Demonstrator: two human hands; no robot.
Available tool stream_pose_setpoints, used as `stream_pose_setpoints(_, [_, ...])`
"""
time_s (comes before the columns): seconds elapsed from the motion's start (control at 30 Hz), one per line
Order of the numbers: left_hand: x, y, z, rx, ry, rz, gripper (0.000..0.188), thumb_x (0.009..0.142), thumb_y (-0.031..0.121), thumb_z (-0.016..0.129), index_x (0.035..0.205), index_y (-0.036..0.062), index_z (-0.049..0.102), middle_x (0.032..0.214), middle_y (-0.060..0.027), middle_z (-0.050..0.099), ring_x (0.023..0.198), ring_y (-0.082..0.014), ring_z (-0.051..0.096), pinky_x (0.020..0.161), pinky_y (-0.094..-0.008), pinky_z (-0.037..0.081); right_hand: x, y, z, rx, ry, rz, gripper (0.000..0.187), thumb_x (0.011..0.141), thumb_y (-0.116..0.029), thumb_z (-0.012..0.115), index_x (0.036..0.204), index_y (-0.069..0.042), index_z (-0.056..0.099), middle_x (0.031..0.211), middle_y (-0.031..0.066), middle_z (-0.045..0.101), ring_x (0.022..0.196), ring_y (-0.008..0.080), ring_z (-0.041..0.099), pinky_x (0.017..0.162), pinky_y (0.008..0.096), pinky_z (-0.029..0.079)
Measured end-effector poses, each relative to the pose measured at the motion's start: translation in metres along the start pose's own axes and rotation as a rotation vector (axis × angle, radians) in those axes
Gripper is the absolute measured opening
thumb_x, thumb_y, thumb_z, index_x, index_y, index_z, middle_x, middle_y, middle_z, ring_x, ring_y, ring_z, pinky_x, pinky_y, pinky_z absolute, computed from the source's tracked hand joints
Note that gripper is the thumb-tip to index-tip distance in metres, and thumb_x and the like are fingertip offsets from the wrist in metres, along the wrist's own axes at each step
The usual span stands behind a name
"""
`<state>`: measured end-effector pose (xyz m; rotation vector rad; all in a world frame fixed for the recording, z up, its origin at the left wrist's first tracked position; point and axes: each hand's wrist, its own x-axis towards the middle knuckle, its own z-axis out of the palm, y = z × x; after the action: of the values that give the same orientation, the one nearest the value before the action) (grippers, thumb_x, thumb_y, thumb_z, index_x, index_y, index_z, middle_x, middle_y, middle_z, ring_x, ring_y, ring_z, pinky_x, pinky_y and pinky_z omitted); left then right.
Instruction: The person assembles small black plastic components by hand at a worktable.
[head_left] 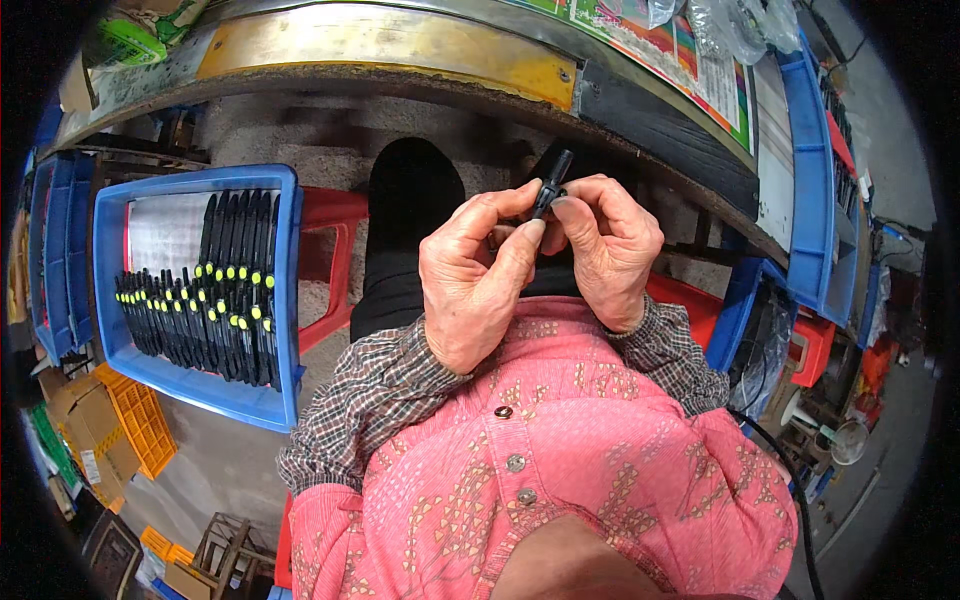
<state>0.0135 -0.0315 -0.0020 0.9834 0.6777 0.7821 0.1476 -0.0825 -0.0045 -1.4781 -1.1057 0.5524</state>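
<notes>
At 1 o'clock from centre, a slim black part (550, 190) is pinched by the fingertips of the left hand (478, 265) and the right hand (612, 245), which are held close together. Black pieces (245, 235) with yellow-green dots are laid in a blue crate (288, 330) at 9 o'clock; a workbench (390, 60) is seen at 12 o'clock.

Just above the centre of the frame, the left hand (475, 270) and the right hand (615, 245) hold a black pen-like piece (552, 187). At left, a blue crate (287, 310) holds rows of similar black pieces (243, 228) with yellow-green dots. A worktop (390, 62) curves across the top; a cardboard box (95, 430) and an orange crate (140, 420) sit lower left.
</notes>
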Motion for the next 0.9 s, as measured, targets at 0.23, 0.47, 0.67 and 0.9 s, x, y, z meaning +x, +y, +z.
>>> stream_pose_setpoints(0.23, [-0.0005, -0.0045, -0.0006, -0.012, -0.012, 0.017, 0.027, 0.086, -0.002, 0.058, 0.113, -0.0025, 0.06, 0.089, -0.0021, 0.055, 0.063, -0.0027, 0.052, 0.054, -0.0167, 0.042, 0.0003, -0.0006, 0.003, -0.076, 0.003, 0.06, 0.025, 0.09, -0.019, 0.06, 0.076, 0.001, 0.058, 0.06, 0.0028, 0.053, 0.047, 0.0075, 0.05, 0.042, 0.0233, 0.039])
stream_pose_setpoints(0.47, [-0.0009, -0.0033, 0.0006, -0.012, -0.021, 0.012, 0.028, 0.086, -0.003, 0.057, 0.113, -0.0022, 0.06, 0.09, -0.0022, 0.055, 0.064, -0.0025, 0.052, 0.054, -0.0167, 0.042, 0.0018, -0.0007, 0.0019, -0.053, -0.001, 0.034, 0.027, 0.091, -0.02, 0.059, 0.075, 0.001, 0.058, 0.059, 0.0027, 0.053, 0.047, 0.0068, 0.049, 0.042, 0.0229, 0.038])
stream_pose_setpoints(0.67, [-0.0009, -0.0015, 0.0006, -0.031, -0.009, 0.0, 0.028, 0.086, -0.002, 0.058, 0.113, -0.0019, 0.06, 0.09, -0.0019, 0.056, 0.064, -0.0023, 0.052, 0.054, -0.0165, 0.041, 0.0014, -0.0056, 0.0011, -0.019, -0.033, 0.094, 0.023, 0.089, -0.019, 0.062, 0.079, 0.001, 0.06, 0.06, 0.0024, 0.054, 0.047, 0.0063, 0.051, 0.042, 0.0217, 0.039])
stream_pose_setpoints(0.9, [-0.0018, 0.0004, 0.0013, -0.06, -0.016, -0.035, 0.027, 0.087, -0.002, 0.057, 0.114, -0.0027, 0.059, 0.085, 0.0, 0.056, 0.062, -0.0013, 0.049, 0.053, -0.0163, 0.04, 0.0046, -0.0031, -0.0018, -0.158, -0.06, 0.062, 0.025, 0.087, -0.019, 0.065, 0.073, 0.001, 0.058, 0.059, 0.0061, 0.052, 0.049, 0.0101, 0.051, 0.045, 0.0267, 0.04])
